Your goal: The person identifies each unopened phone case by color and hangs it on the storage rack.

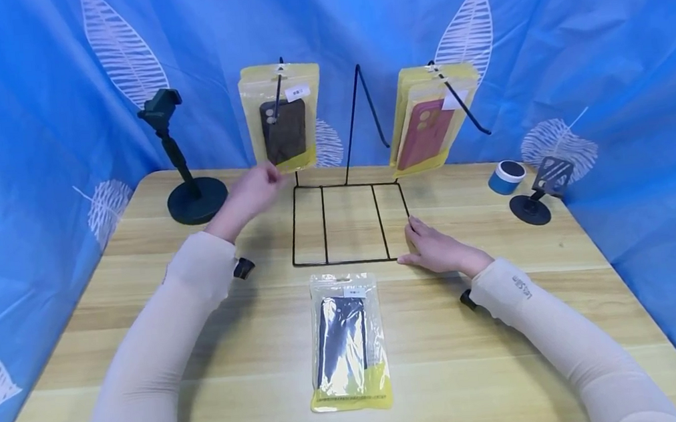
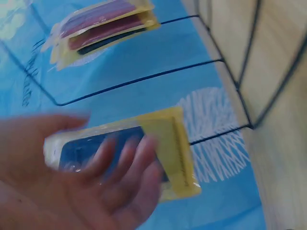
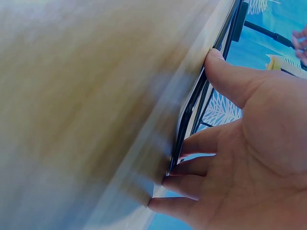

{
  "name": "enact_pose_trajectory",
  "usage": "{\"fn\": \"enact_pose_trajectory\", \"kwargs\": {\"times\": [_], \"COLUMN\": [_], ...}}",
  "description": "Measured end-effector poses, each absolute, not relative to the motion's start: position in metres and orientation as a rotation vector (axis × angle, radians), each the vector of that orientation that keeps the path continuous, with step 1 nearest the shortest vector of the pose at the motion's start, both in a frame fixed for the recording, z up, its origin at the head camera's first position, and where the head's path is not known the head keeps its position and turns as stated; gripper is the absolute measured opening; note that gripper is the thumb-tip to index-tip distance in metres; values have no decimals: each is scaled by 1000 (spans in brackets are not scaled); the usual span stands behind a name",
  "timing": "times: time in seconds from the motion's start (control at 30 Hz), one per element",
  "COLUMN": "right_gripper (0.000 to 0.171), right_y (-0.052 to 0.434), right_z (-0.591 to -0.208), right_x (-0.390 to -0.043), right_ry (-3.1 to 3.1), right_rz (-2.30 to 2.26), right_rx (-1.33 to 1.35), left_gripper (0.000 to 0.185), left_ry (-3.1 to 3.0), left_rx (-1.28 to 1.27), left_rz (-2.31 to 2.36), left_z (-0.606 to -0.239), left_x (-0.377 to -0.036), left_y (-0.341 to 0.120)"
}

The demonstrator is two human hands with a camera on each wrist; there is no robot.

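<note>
A black wire display rack [image 1: 354, 261] stands on the table. From its left arm hangs a yellow-edged pouch with a dark phone case [image 1: 286, 130]; from its right arm hang several such pouches, a pink phone case [image 1: 426, 133] in front. My left hand [image 1: 254, 193] is by the lower edge of the dark case's pouch, its fingers loosely bent and nothing visibly held in the left wrist view. At the rack base's front right corner, my right hand [image 1: 438, 248] touches the wire with thumb and nearly straight fingers [image 3: 192, 185]. A pouched dark phone case [image 1: 344, 344] lies in front of the rack.
A black phone stand [image 1: 193, 200] is at the back left of the table. On the right are a blue round container [image 1: 505, 179] and a small black stand [image 1: 531, 209]. A blue curtain [image 1: 356, 8] with white leaf prints surrounds the table.
</note>
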State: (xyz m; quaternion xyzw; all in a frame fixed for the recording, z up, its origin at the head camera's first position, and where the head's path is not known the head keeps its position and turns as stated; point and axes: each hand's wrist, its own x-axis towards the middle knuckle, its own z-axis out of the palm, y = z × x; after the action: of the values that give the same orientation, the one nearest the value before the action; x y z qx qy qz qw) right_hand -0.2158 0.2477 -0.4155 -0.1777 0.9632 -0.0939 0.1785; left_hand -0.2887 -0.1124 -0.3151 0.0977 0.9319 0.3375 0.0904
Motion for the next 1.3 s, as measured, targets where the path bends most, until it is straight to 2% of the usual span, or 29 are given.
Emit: {"fn": "enact_pose_trajectory", "kwargs": {"times": [0.2,0.33,0.43,0.53,0.63,0.8,1.0,1.13,1.3], "right_gripper": [86,86,86,86,86,86,86,86,86], "right_y": [247,247,247,248,248,247,247,249,249], "right_z": [-416,-417,-417,-417,-417,-417,-417,-417,-416], "right_x": [-216,-217,-218,-217,-217,-216,-216,-216,-216], "right_ry": [2721,2721,2724,2724,2720,2715,2713,2713,2710], "right_rz": [-266,-263,-261,-260,-264,-274,-274,-262,-278], "right_rx": [-505,-514,-523,-517,-502,-500,-494,-496,-499], "left_gripper": [54,64,57,38,21,24,11,14,21], "left_ry": [2486,2441,2451,2457,2419,2362,2307,2276,2415], "left_rx": [741,915,952,961,961,932,775,639,633], "left_rz": [437,210,153,177,271,501,985,1339,1602], "left_z": [-364,-382,-389,-395,-401,-406,-397,-380,-351], "left_x": [-242,-209,-195,-191,-194,-200,-201,-196,-187], "left_y": [-93,-76,-70,-68,-71,-78,-87,-93,-102]}}
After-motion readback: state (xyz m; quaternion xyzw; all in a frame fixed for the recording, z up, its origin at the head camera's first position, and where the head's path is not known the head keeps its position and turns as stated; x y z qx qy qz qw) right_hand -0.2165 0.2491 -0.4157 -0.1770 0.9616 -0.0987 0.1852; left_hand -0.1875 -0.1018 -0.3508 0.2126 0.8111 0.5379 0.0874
